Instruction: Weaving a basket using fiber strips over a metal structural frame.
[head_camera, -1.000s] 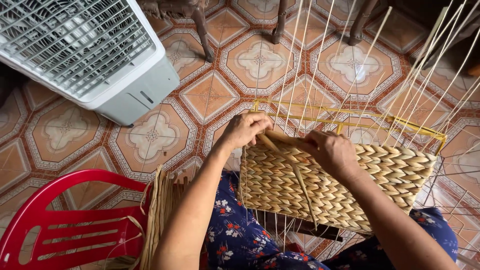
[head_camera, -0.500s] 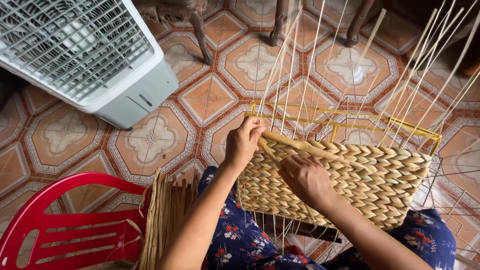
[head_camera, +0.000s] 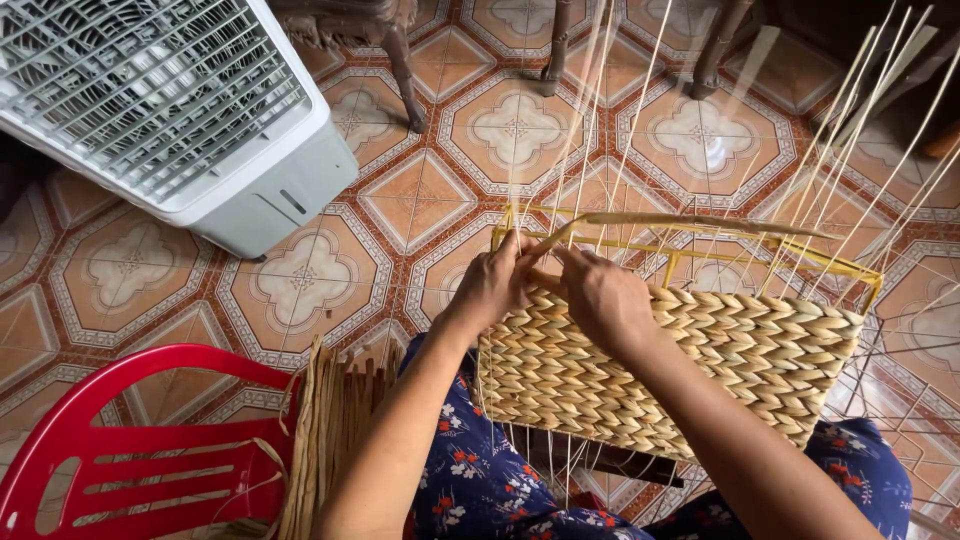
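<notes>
Your left hand (head_camera: 495, 285) and right hand (head_camera: 600, 300) meet at the top left of the basket (head_camera: 680, 370), which rests on your lap against the blue flowered cloth (head_camera: 480, 480). Both are pinched shut on the strand (head_camera: 690, 220), a flat tan strip that runs from your fingers off to the right along the yellow frame (head_camera: 850, 265).

The strand looks light and pliant but likely to crease or split if you fold it sharply, so hold it close to the weave, where your fingers sit now, and not out along its free length. The woven wall looks firm yet springy; it should take pressure from a palm without crushing. The thin upright stakes (head_camera: 590, 150) rising past the frame look stiff and whippy, and they would bend or snap if leaned on. The wire frame is the rigid part and the safest place to steady the whole piece.

Around you: a white fan (head_camera: 170, 110) lies on the tiled floor (head_camera: 300, 280) to the upper left, well apart. A red chair (head_camera: 120, 450) stands at lower left, with a bundle of spare strips (head_camera: 320, 440) between it and your left arm, near enough to reach. Dark furniture legs (head_camera: 405, 70) stand at the top. The stakes fan out over the basket's right side and crowd any reach across it.
</notes>
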